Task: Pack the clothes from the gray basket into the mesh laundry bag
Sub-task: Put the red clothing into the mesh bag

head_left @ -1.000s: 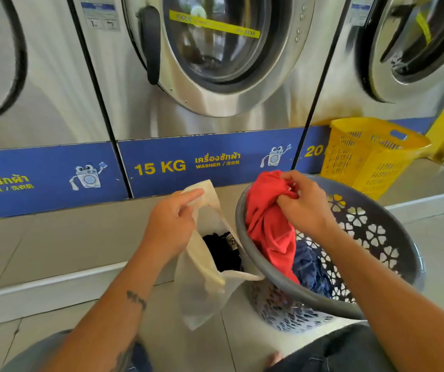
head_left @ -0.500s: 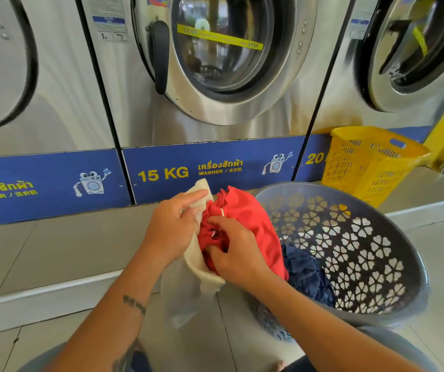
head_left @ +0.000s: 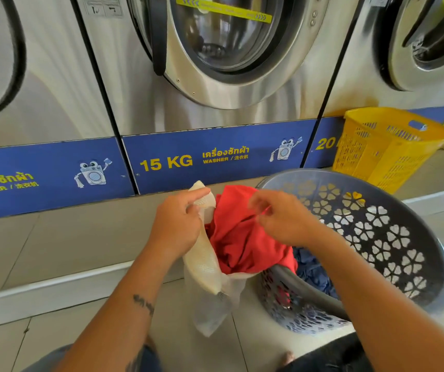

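Observation:
My left hand (head_left: 179,224) grips the upper rim of the cream mesh laundry bag (head_left: 206,267) and holds its mouth open beside the gray basket (head_left: 403,237). A red garment (head_left: 242,240) lies bunched in the bag's mouth, with part of it draped over the basket's near rim. Above the red cloth, my right hand (head_left: 280,218) is blurred, and its curled fingers pinch a fold of it. A blue garment (head_left: 312,269) lies inside the tilted basket. The bag's lower part hangs to the floor.
Front-loading washers with round doors (head_left: 223,41) stand on a blue-labelled base behind a raised tiled step (head_left: 54,245). A yellow plastic basket (head_left: 387,149) sits on that step at the right. My knees show at the bottom edge.
My right hand carried the red garment leftward out of the gray basket into the bag's mouth, then rose above it. My left hand kept its hold on the bag's rim.

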A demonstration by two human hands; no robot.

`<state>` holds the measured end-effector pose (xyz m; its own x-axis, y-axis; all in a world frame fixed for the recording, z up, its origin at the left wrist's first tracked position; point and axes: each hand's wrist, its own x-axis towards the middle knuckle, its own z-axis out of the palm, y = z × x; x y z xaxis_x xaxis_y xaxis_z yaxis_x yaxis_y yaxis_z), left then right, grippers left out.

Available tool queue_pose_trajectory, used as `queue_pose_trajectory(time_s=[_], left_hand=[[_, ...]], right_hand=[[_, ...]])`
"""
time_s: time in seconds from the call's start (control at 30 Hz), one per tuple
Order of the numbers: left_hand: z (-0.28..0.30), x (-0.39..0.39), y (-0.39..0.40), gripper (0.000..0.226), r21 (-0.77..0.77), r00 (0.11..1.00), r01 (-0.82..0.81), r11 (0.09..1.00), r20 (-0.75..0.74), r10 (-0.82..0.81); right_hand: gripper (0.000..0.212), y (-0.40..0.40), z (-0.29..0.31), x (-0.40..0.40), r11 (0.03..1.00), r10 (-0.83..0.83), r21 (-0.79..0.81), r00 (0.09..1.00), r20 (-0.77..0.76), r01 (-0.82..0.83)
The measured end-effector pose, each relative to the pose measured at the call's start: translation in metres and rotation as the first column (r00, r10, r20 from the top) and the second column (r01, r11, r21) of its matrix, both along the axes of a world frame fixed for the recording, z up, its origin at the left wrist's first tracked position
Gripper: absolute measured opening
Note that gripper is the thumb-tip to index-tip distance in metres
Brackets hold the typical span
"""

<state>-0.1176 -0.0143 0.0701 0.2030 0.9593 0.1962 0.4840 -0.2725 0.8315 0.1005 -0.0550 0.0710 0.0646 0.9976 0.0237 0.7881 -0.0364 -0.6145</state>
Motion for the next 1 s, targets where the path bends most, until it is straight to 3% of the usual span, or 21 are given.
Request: queue_pose_trajectory(time_s=[0.07,0.13,0.17,0.23,0.33,0.4,0.53,0.63,0.7,0.77,0.9,1.0], left_hand=[[-0.002,0.007,-0.002,0.046,0.019,1.000,0.013,1.000,-0.026,-0.012],[-0.003,0.010,-0.003,0.046,0.033,0.998,0.022,0.999,-0.063,-0.020],[-0.004,0.011,-0.003,0.046,0.035,0.997,0.022,0.999,-0.081,-0.020],[-0.006,0.011,-0.003,0.046,0.036,0.995,0.017,0.999,-0.100,-0.013],[-0.007,0.012,-0.004,0.045,0.048,0.995,0.014,0.999,-0.101,-0.009],[-0.007,0.012,-0.004,0.045,0.048,0.995,0.026,0.998,-0.101,-0.021],[-0.004,0.010,-0.003,0.044,0.084,0.998,0.061,0.995,-0.035,-0.058],[0.006,0.005,-0.003,0.044,0.110,0.995,0.083,0.990,0.038,-0.087],[0.012,0.002,-0.002,0.045,0.103,0.992,0.090,0.991,0.076,-0.098],[0.013,0.001,-0.006,0.045,0.089,0.991,0.116,0.989,0.061,-0.121],[0.007,0.000,-0.009,0.045,0.063,0.995,0.083,0.995,0.041,-0.086],[0.011,-0.005,-0.004,0.045,0.049,0.998,0.009,0.999,0.062,-0.012]], right_hand=[[0.062,-0.005,-0.010,0.023,0.979,-0.103,-0.182,0.993,-0.057,0.091],[0.071,-0.012,-0.026,0.027,0.883,-0.204,-0.470,0.916,-0.345,0.019],[0.074,-0.014,-0.032,0.025,0.858,-0.261,-0.514,0.864,-0.431,0.003],[0.079,-0.009,-0.040,0.024,0.894,-0.285,-0.439,0.874,-0.394,0.093],[0.046,-0.007,-0.031,0.007,0.958,-0.249,-0.156,0.967,-0.048,0.239],[0.035,-0.015,-0.024,-0.014,0.977,-0.210,0.057,0.970,0.123,0.205],[0.049,-0.033,-0.017,-0.055,0.963,-0.035,0.268,0.998,0.056,0.019],[0.040,-0.032,-0.024,-0.068,0.950,0.159,0.262,0.986,0.057,-0.169],[0.029,-0.029,-0.031,-0.072,0.956,0.252,0.149,0.967,0.030,-0.254],[0.032,-0.026,-0.035,-0.073,0.959,0.282,-0.002,0.959,-0.010,-0.282],[0.031,-0.025,-0.020,-0.060,0.954,0.274,-0.115,0.961,-0.044,-0.277],[0.035,-0.024,0.001,-0.034,0.998,0.065,-0.005,0.998,-0.011,-0.065]])
